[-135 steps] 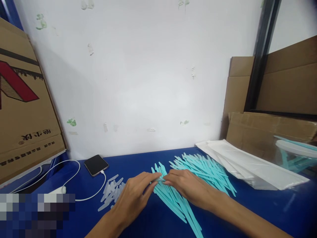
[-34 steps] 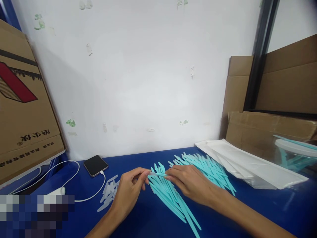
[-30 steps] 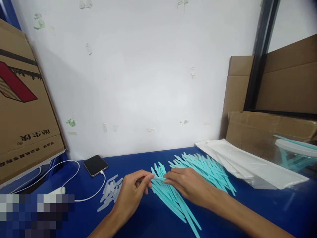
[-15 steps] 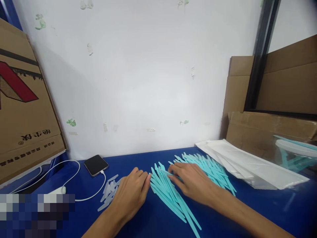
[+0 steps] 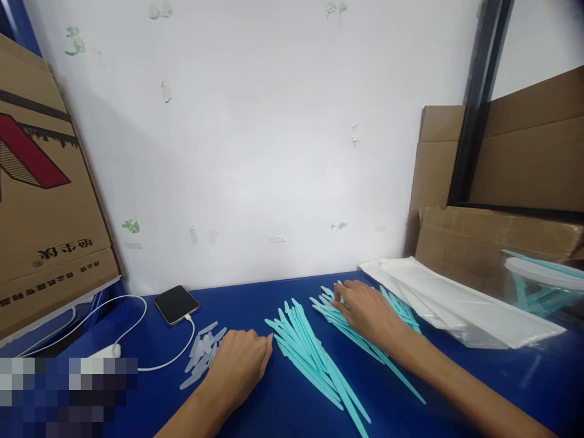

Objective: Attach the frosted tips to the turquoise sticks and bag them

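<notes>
My left hand (image 5: 241,364) is closed in a loose fist low over the blue table, and its fingertips are hidden. Just to its left lie small, frosted, translucent tapered pieces (image 5: 201,358). On the right, my right hand (image 5: 365,307) rests palm down over a pile of teal plastic sticks (image 5: 406,313), its thumb and fingers curled around sticks near their far ends; the exact grip is partly hidden. Between my hands lies a second bunch of teal plastic sticks (image 5: 310,356), long and tapered, pointing away from me. Neither hand touches this bunch.
A phone (image 5: 177,305) on a white cable (image 5: 176,362) lies at the back left. White plastic bags (image 5: 447,298) sit at the right, before cardboard boxes (image 5: 493,231). A clear tub (image 5: 542,286) holds more sticks. A large carton (image 5: 50,201) stands at the left.
My right hand has moved right and away from me, from the middle bunch to the right pile. A stick it held now lies on the middle bunch. My left hand has shifted slightly toward me.
</notes>
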Demonstrator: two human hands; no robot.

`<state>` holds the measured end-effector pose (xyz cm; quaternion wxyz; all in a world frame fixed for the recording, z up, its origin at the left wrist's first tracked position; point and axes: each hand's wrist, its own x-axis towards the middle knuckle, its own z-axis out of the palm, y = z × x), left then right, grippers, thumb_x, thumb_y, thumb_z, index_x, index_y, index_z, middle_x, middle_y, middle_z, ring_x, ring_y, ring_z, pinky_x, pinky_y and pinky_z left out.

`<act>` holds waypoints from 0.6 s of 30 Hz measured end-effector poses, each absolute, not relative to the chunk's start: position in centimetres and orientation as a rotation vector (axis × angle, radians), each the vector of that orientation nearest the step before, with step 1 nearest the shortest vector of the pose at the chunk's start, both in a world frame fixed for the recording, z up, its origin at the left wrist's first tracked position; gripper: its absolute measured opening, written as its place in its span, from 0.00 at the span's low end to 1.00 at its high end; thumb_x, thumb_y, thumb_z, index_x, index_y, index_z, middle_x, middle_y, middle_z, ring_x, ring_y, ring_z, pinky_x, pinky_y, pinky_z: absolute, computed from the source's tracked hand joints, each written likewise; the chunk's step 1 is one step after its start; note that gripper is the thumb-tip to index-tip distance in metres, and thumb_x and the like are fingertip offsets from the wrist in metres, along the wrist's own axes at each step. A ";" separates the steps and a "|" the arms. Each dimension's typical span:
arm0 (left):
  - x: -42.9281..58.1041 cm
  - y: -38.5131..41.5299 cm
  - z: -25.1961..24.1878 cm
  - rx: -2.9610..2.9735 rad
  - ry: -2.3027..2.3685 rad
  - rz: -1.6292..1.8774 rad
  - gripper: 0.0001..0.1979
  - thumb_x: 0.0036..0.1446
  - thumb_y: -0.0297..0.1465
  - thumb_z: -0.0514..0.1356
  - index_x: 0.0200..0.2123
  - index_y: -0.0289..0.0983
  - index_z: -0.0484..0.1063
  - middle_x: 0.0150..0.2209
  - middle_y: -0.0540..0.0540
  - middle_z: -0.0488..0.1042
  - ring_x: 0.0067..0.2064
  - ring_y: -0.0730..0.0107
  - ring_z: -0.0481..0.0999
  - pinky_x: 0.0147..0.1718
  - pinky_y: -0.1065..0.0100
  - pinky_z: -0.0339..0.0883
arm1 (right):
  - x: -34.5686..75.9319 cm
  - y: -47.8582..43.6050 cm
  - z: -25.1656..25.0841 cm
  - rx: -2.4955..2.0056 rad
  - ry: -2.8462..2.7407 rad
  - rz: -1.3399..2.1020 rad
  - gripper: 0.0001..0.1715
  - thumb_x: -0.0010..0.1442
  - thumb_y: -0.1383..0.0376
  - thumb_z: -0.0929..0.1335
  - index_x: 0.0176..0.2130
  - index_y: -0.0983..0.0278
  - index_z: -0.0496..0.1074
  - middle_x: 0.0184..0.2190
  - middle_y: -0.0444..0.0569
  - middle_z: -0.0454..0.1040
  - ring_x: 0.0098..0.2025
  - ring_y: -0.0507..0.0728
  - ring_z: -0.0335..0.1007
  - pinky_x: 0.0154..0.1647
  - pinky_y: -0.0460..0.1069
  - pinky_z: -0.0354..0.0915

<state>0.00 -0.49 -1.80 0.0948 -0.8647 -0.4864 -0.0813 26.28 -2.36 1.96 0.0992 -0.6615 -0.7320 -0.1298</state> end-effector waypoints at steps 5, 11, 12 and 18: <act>0.8 -0.8 -1.4 -2.537 -1.356 -0.161 0.27 0.71 0.33 0.45 0.26 0.34 0.78 0.25 0.38 0.78 0.29 0.48 0.80 0.24 0.62 0.52 | 25.3 -4.5 3.0 -1.695 -2.505 0.042 0.26 0.68 0.48 0.59 0.29 0.61 0.70 0.23 0.45 0.73 0.25 0.55 0.67 0.26 0.48 0.50; 1.0 -1.1 -0.9 -2.496 -1.404 -0.181 0.29 0.72 0.35 0.41 0.26 0.35 0.75 0.25 0.40 0.78 0.28 0.54 0.79 0.24 0.63 0.46 | 25.8 -5.4 3.2 -1.681 -2.672 0.381 0.25 0.57 0.40 0.65 0.33 0.58 0.70 0.25 0.43 0.72 0.25 0.55 0.64 0.24 0.47 0.50; 1.0 -1.1 -0.7 -2.490 -1.420 -0.184 0.29 0.72 0.35 0.41 0.25 0.36 0.75 0.25 0.40 0.78 0.27 0.55 0.79 0.24 0.63 0.45 | 25.8 -5.4 3.3 -1.689 -2.677 0.391 0.24 0.57 0.42 0.65 0.33 0.58 0.70 0.25 0.43 0.73 0.26 0.55 0.64 0.25 0.47 0.51; 0.8 -0.8 -0.5 -2.459 -1.516 -0.220 0.28 0.72 0.38 0.41 0.27 0.37 0.73 0.24 0.42 0.77 0.28 0.54 0.79 0.25 0.62 0.41 | 25.5 -5.6 4.3 -1.728 -2.697 0.433 0.19 0.58 0.47 0.65 0.34 0.59 0.70 0.27 0.45 0.74 0.27 0.55 0.65 0.25 0.47 0.52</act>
